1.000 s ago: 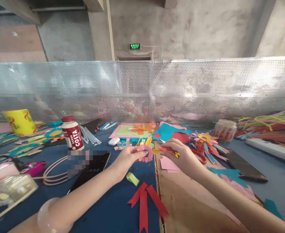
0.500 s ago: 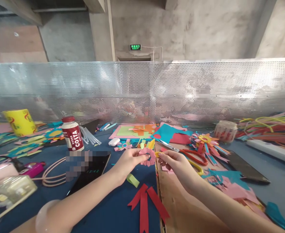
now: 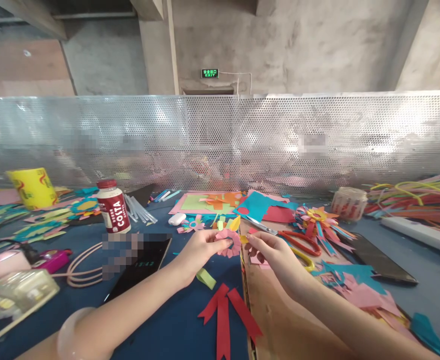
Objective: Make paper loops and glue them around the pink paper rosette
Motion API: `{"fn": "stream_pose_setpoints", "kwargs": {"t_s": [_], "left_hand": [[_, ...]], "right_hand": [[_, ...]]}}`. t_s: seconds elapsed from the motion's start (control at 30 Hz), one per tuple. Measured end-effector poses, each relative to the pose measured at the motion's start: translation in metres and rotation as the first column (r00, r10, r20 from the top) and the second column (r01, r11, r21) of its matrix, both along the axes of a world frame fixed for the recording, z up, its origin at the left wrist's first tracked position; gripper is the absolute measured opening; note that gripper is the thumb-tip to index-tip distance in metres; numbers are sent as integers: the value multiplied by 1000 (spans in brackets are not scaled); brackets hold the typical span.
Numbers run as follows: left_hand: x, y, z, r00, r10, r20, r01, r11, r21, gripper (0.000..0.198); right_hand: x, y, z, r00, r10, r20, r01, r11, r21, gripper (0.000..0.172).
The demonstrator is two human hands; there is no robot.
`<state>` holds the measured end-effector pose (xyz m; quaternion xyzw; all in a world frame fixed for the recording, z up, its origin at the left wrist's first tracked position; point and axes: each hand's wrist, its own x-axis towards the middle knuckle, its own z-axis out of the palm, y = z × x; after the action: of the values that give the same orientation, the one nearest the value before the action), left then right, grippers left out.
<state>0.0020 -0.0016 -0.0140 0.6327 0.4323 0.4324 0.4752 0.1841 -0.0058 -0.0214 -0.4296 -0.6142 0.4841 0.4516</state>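
Between the thumb and fingers of my left hand [image 3: 201, 250] is a pink paper ring [image 3: 233, 243] with a scalloped edge, held up over the table. A yellow paper petal [image 3: 235, 223] stands out from its top. My right hand [image 3: 267, 247] pinches another small yellow paper petal [image 3: 244, 240] close to the ring's right side; whether the two touch I cannot tell. Below my hands lie red notched paper strips [image 3: 223, 320] and a folded light green strip [image 3: 206, 278].
Red-handled scissors [image 3: 302, 241] lie beyond my right hand, near a finished paper flower [image 3: 317, 217]. Coloured paper sheets [image 3: 268, 202] are stacked at the back. A Costa bottle [image 3: 114, 207], a tablet [image 3: 137, 265] and a cable [image 3: 81, 265] are at left. A phone [image 3: 381, 260] lies right.
Both hands stay nearly in place. The yellow petal in my right hand has turned slightly; the view has shifted a little.
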Motion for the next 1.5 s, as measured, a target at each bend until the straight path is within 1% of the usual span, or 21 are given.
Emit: {"fn": "stream_pose_setpoints", "kwargs": {"t_s": [0.07,0.17,0.27,0.37,0.5,0.63,0.77,0.87,1.0,1.1,1.3,1.4,1.5], "left_hand": [[0,0,1,1000,-7,-4,7,1000,6,14],[1,-1,3,1000,-31,5,31,1000,0,16],[2,-2,3,1000,-11,-15,11,1000,-17,17],[2,-2,1,999,-14,-49,13,1000,-13,15],[1,-2,-1,996,-14,-85,15,1000,11,15],[0,-2,-3,993,2,-119,-2,1000,7,18],[-2,-1,-3,990,-5,-138,2,1000,-17,15],[-2,-1,-3,989,-7,-145,3,1000,-29,17],[-1,0,-3,991,-57,-120,53,998,-36,22],[-1,2,-5,990,-91,-111,88,996,-35,22],[-2,2,-6,990,-97,-105,96,995,-19,20],[-1,-1,-3,992,-79,-98,77,997,-22,21],[0,-2,0,991,-100,-91,99,995,-14,17]], "right_hand": [[-1,0,-1,1000,-3,27,3,1000,2,37],[-3,1,-4,997,18,81,-23,998,56,41],[-7,3,-8,991,3,133,-19,993,115,38],[-9,3,-8,993,-10,119,-6,992,129,35],[-9,0,-5,995,-13,104,0,992,129,32],[-8,-2,-4,995,2,95,-14,992,126,32],[-8,-2,-6,998,19,67,-24,997,74,31],[-7,-1,-7,998,33,61,-36,998,52,32],[-7,-1,-6,997,50,61,-54,996,74,29],[-7,-2,-7,996,70,54,-74,993,88,27],[-8,-2,-6,995,56,88,-63,995,82,30],[-8,-3,-5,997,54,61,-59,995,80,31],[-7,-4,-5,998,51,28,-53,997,59,35]]}}
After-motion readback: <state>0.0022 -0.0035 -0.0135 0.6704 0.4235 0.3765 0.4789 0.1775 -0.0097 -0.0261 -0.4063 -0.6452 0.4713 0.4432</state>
